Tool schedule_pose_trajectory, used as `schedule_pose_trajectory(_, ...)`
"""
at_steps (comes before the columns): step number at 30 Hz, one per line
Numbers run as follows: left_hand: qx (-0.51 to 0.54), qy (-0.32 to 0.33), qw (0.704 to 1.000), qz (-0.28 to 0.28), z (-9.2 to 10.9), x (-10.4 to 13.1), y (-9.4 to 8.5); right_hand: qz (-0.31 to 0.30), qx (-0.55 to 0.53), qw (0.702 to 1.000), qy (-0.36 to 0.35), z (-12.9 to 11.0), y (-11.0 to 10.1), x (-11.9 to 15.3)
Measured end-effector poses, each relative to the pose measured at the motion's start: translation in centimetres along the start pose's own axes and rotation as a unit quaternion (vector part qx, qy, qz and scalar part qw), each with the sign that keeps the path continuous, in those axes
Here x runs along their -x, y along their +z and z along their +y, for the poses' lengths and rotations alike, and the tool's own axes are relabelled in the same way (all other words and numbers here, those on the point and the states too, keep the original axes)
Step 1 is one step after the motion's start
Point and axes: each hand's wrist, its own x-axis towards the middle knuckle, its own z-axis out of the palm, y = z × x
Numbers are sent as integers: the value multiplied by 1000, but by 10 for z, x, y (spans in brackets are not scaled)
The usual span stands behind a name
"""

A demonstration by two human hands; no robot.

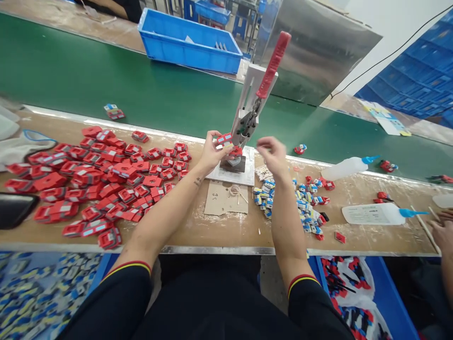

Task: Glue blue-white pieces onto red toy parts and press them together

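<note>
My left hand (211, 153) pinches a red plastic toy vehicle shell (224, 138) with pale window patches, just left of a hand-lever toggle press (247, 120). The press has a long red handle (274, 63), standing raised and tilted right. Under its plunger, another red part (235, 151) sits on the dark fixture block (232, 164), close to my left fingertips. My right hand (273, 153) is in the air right of the press, apart from the handle. Its fingers are curled and smeared by motion, so whether anything is in them is unclear.
Many red shells (116, 172) are heaped left; small blue, white and yellow parts (304, 205) lie right. Two squeeze bottles (373, 214) rest farther right, near another person's hand (444, 233). Behind the bench runs a green belt (170, 97), with a blue crate (191, 45) beyond.
</note>
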Motion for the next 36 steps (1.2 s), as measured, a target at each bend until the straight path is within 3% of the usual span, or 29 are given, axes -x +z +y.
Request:
schedule_pose_trajectory(3, -14, 4, 1000, 3, -1, -1, 2, -98, -3, 991, 94, 32, 34, 7)
schedule_pose_trajectory(5, -20, 3, 1000, 8, 0, -1, 2, -115, -34, 987, 108, 40, 50, 2)
schedule_pose_trajectory(7, -18, 5, 1000, 18, 2, 0, 0, -107, -60, 985, 117, 44, 53, -1)
schedule_pose_trajectory(12, -35, 25, 998, 44, 11, 9, -21, -82, -127, 975, 161, 53, 16, 24)
schedule_pose_trajectory(17, -85, 38, 995, 25, 10, 17, -40, -61, -214, 955, 198, 44, -17, 59)
schedule_pose_trajectory(21, -111, 50, 992, 18, 4, 19, -42, -65, -332, 925, 171, 28, -21, 78)
schedule_pose_trajectory(27, -154, 47, 987, 2, 3, 19, -42, -80, -370, 919, 107, 25, -10, 96)
schedule_pose_trajectory(32, -185, 52, 981, -23, 3, 16, -42, -98, -354, 925, 95, 34, -15, 99)
schedule_pose_trajectory(36, -210, 36, 976, -50, 5, 15, -38, -71, -263, 957, 102, 56, -45, 64)
